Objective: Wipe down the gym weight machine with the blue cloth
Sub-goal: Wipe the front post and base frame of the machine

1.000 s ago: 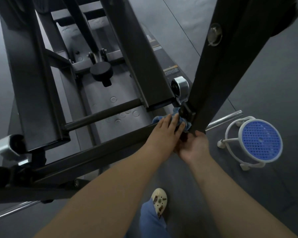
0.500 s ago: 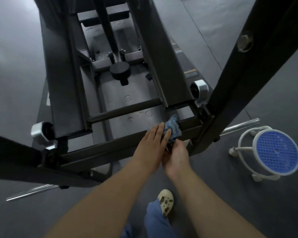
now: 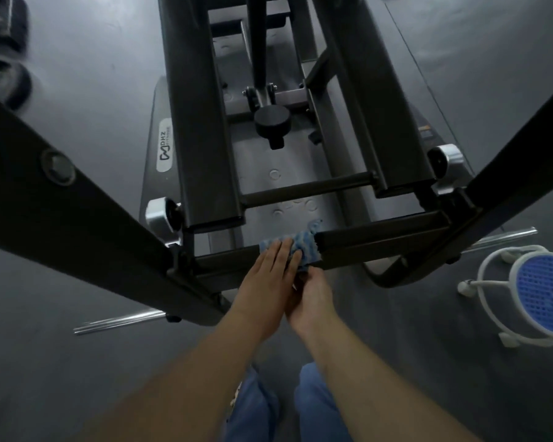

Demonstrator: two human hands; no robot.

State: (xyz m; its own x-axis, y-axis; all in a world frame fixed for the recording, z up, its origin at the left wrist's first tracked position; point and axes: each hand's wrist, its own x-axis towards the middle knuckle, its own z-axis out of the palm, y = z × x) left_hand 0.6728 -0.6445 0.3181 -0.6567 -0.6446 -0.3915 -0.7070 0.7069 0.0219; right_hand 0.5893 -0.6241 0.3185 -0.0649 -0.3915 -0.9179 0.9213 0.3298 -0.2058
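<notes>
The black weight machine fills the view, with a low crossbar (image 3: pixel 380 232) running between two slanted frame legs. A blue-and-white cloth (image 3: pixel 307 247) is wrapped over the crossbar near its middle. My left hand (image 3: pixel 268 279) lies flat on the cloth with straight fingers, pressing it onto the bar's top. My right hand (image 3: pixel 310 298) sits just below and to the right, its fingers tucked under the bar at the cloth's lower edge; how they grip is hidden.
A white stool with a blue perforated seat (image 3: pixel 543 295) stands on the floor at the right. Chrome bars (image 3: pixel 118 322) stick out low on both sides. A black knob (image 3: pixel 272 121) sits on the machine's base. Weight plates (image 3: pixel 4 74) lie far left.
Both hands and the cloth have slid left along the crossbar, away from the right frame leg toward the bar's middle. The camera view has shifted left too.
</notes>
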